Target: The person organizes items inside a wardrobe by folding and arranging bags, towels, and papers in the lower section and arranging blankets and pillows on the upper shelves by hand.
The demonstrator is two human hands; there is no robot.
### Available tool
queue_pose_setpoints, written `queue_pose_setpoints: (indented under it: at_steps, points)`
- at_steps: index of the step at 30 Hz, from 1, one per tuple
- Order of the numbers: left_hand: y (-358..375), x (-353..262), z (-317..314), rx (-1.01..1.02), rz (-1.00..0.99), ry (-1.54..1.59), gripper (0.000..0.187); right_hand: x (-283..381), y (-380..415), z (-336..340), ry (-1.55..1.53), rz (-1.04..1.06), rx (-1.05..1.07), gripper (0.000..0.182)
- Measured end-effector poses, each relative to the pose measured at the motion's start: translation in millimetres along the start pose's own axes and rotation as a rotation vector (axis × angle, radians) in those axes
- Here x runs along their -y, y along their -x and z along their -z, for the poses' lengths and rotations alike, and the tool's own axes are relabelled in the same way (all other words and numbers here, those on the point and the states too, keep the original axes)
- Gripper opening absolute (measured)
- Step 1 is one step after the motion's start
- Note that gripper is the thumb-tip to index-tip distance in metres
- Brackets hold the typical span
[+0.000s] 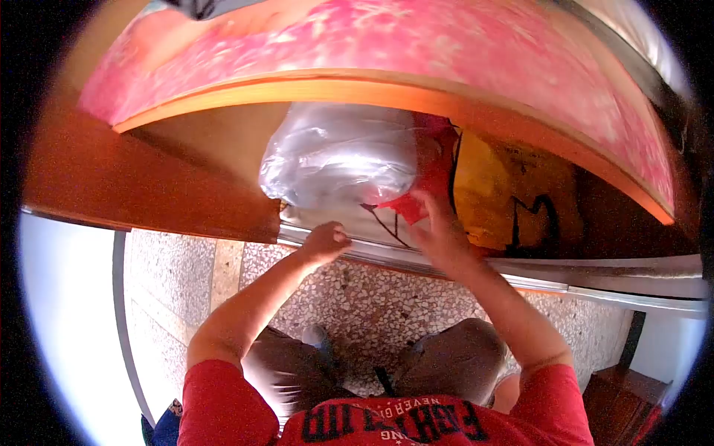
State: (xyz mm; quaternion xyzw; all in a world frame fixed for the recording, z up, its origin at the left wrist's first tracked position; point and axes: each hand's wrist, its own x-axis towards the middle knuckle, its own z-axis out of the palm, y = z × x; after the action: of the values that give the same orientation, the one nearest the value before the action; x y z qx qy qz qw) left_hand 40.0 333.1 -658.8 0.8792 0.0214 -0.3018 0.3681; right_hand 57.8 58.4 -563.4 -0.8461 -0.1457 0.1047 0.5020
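Observation:
A clear plastic package (338, 156) with pale, shiny contents lies in the compartment under the raised board. Just in front of its lower left side is my left hand (325, 242), its fingers curled in and no object visible in them. My right hand (440, 234) reaches over the compartment's front edge, fingers apart and slightly blurred. Close to its fingertips is a red cloth or bag (433, 167), partly behind the package. A pale bag with dark lines (372, 223) lies below the package. To the right sits a yellow bag (483, 189) with dark handles.
A raised board with an orange wooden edge (335, 85) and pink patterned cloth (416, 37) arches over the compartment. A metal rail (520, 271) runs along the front. Brown wooden panel (163, 193) lies at left; speckled floor (357, 297) shows below, around my legs.

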Motion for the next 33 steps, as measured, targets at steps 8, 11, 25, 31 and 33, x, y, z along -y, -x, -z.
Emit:
queue_pose_setpoints:
  at_steps: [8, 11, 25, 31, 33]
  points:
    - [-17, 46, 50, -0.454, 0.14, 1.122, 0.04, 7, -99, -39, 0.594, 0.298, -0.242, 0.077]
    - [-48, 83, 49, -0.533, -0.093, 1.015, 0.044, 22, -110, -52, 0.719, 0.196, -0.185, 0.084]
    - [-50, 19, 52, -0.133, -0.285, 1.56, 0.053, -28, -134, -45, 0.677, 0.207, -0.572, 0.086]
    - [-44, -1, 49, -0.153, 0.007, 1.433, 0.055, 11, -139, -29, 0.348, 0.117, -0.431, 0.066]
    - [-78, 29, 29, -0.022, -0.08, 1.605, 0.061, -11, -155, -22, 0.698, -0.008, -0.527, 0.051]
